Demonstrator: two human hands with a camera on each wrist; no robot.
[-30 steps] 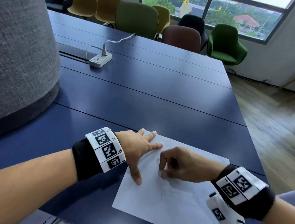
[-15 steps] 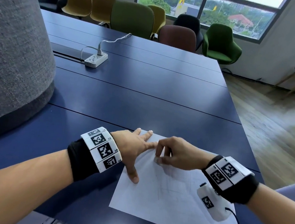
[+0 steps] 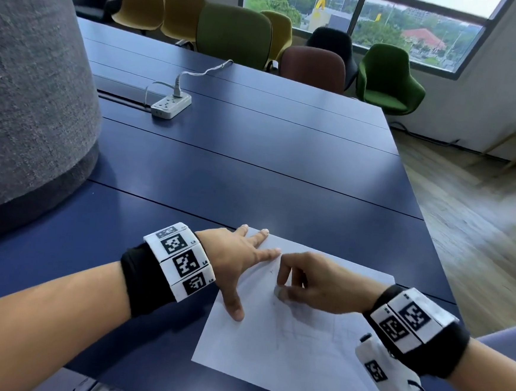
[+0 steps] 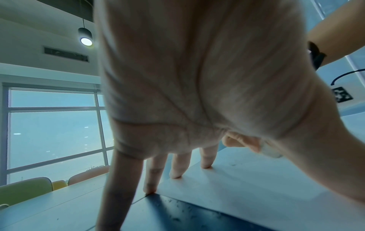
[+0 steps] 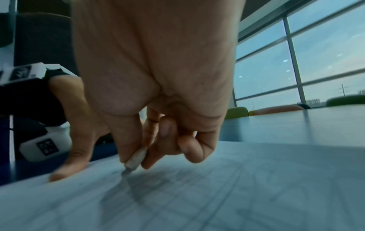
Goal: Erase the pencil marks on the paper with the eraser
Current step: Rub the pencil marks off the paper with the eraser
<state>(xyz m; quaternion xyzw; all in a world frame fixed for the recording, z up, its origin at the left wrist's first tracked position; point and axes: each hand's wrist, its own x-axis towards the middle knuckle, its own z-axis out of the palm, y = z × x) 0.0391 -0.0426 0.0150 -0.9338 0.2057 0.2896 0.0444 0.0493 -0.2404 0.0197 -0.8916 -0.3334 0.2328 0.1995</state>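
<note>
A white sheet of paper (image 3: 293,352) with faint pencil lines lies on the dark blue table (image 3: 252,170) near its front edge. My left hand (image 3: 245,262) lies spread flat on the paper's upper left corner, fingers straight and thumb pointing toward me. My right hand (image 3: 283,290) pinches a small whitish eraser (image 5: 136,159) between thumb and fingers, its tip touching the paper near the sheet's top. In the left wrist view the straight fingers (image 4: 175,165) press on the paper (image 4: 256,187), and the eraser (image 4: 271,150) shows behind the palm.
A white power strip (image 3: 171,105) with a cable lies further back on the table. A large grey felt column (image 3: 27,84) stands at the left. Several coloured chairs (image 3: 232,33) line the far edge. The table's right edge drops to a wooden floor (image 3: 478,237).
My right hand with the eraser has shifted back and forth over the paper's upper part, now sitting a little nearer to me than half a second ago. The left hand stays pressed on the corner.
</note>
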